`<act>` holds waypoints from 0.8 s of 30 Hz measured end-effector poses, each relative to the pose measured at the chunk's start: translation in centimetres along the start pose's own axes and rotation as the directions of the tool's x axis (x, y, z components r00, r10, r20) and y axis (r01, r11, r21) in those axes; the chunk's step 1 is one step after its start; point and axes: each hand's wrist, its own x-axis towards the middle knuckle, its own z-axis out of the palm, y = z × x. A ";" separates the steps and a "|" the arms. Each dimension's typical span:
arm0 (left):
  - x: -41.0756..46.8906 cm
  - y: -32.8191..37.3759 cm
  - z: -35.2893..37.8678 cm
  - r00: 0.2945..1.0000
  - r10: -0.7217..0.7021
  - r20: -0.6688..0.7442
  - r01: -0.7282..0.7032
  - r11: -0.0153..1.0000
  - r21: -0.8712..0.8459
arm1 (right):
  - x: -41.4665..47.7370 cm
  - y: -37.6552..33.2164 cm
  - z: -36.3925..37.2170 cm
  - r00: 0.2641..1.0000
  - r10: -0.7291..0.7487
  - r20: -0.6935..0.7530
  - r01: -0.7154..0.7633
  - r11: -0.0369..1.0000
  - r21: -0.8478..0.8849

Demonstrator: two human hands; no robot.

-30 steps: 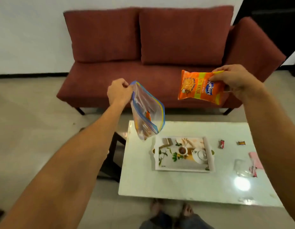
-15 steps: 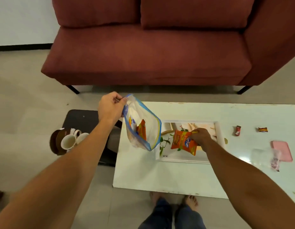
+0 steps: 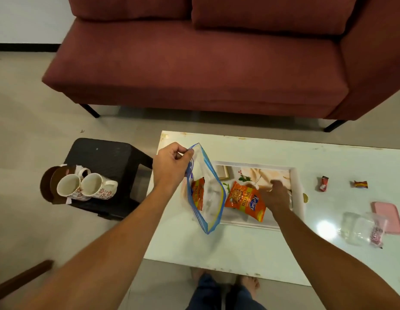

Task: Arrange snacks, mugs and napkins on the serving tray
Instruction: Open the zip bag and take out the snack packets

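Observation:
On the white serving tray point(image 3: 298, 186), which has a floral print, lies an orange snack packet point(image 3: 243, 201). My right hand point(image 3: 275, 195) grips the packet's right edge with curled fingers, low over the tray. My left hand point(image 3: 172, 167) pinches the top of a clear zip bag with a blue edge point(image 3: 211, 204), which hangs over the tray's left end. A second orange packet point(image 3: 197, 195) sits inside the bag. Two floral mugs point(image 3: 69, 186) point(image 3: 98, 185) stand on a black stool point(image 3: 109, 157) to the left of the table.
The white low table point(image 3: 239, 249) also carries two small wrapped candies point(image 3: 323, 183) point(image 3: 360, 184), a pink flat object point(image 3: 388, 217) and a crumpled clear bag point(image 3: 360, 227) on its right side. Brown discs point(image 3: 48, 186) lie beside the mugs. A maroon sofa point(image 3: 194, 70) stands behind.
My right hand has brought the orange packet down from chest height onto the tray. My left hand lowered the zip bag towards the tray's left end. The view tilted downward.

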 end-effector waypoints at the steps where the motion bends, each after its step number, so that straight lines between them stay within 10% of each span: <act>1: -0.4 0.2 0.2 1.000 0.001 -0.024 0.000 1.000 0.023 | -1.2 -0.8 -0.6 0.987 -0.104 -0.122 0.106 0.994 0.009; 4: -1.4 1.2 0.5 0.997 -0.002 -0.082 0.007 0.998 0.069 | -7.7 -5.1 -2.2 0.847 -0.395 -0.357 0.484 0.850 0.208; 7: -2.3 2.1 0.1 0.992 0.020 -0.123 -0.006 0.994 0.109 | -14.2 -9.9 -1.9 0.791 -0.605 -0.091 0.592 0.718 0.366; 14: -3.7 3.1 -1.0 0.984 0.063 -0.167 -0.036 0.986 0.161 | -13.1 -14.0 4.5 0.841 -0.206 0.500 0.214 0.976 0.043; 24: -3.9 2.7 -2.6 0.991 0.100 -0.085 -0.092 0.992 0.090 | -11.1 -13.8 9.9 0.929 -0.221 0.295 0.291 0.931 -0.220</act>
